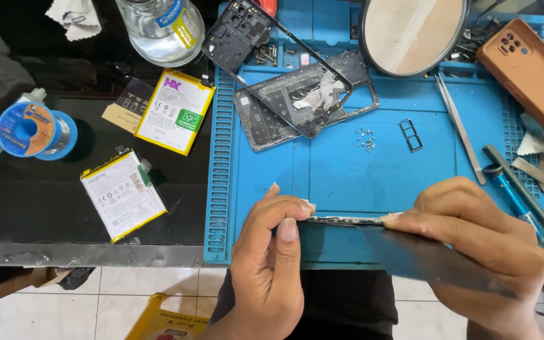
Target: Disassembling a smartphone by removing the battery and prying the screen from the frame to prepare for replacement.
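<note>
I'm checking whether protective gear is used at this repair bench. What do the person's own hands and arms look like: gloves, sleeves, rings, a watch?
Both hands are bare. The left hand and the right hand wear no gloves, and no rings show on the visible fingers. No sleeve or watch shows on the short visible parts of the wrists. The fingernails are short and unpainted.

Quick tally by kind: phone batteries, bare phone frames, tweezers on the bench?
Flat white-and-yellow phone batteries: 2 — one near the black table's front edge, one beside the blue silicone mat.
Bare phone frames lying on the mat: 2 — black, grey.
Steel tweezers: 1.
Total: 5.
</note>
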